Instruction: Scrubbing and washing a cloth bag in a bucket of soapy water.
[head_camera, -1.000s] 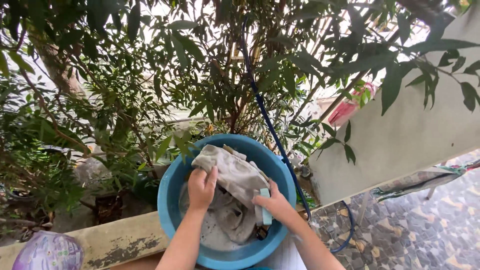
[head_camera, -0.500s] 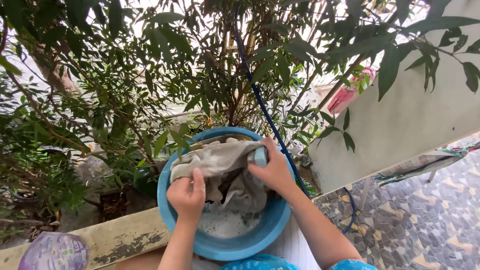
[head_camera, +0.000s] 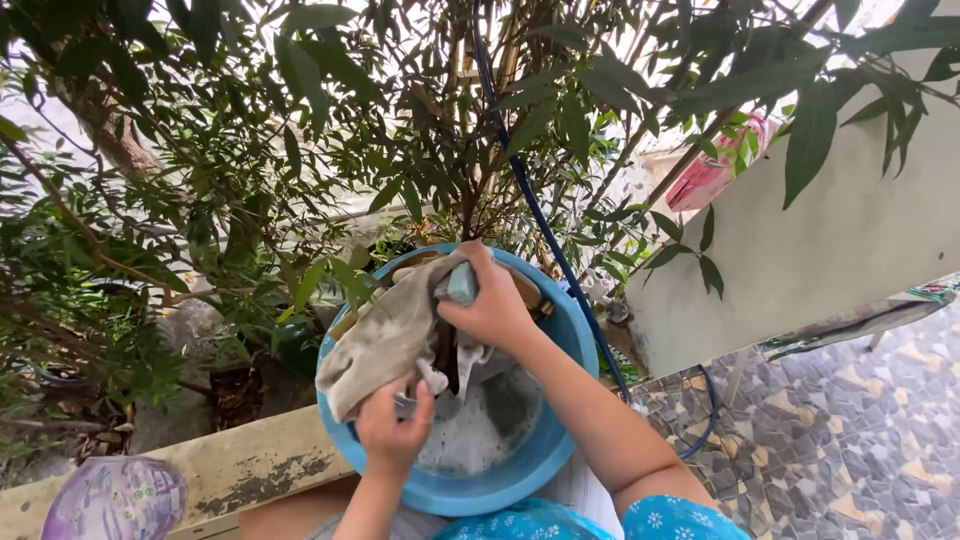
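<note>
left hand (head_camera: 392, 432) low in the view, back toward the camera, fingers curled shut in a pinching grip, forearm rising straight from the bottom edge. right hand (head_camera: 490, 305) higher and farther out, fist closed, knuckles up, thumb wrapped over. right forearm bare, slanting from the lower right, elbow bent, a blue patterned sleeve at the upper arm.

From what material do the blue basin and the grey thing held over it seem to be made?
The blue basin looks like moulded plastic: one even colour, a smooth, slightly glossy rolled rim. The grey cloth looks like woven fabric, probably cotton, matte and wet: it hangs limp in soft folds where the left hand and right hand grip it.
</note>
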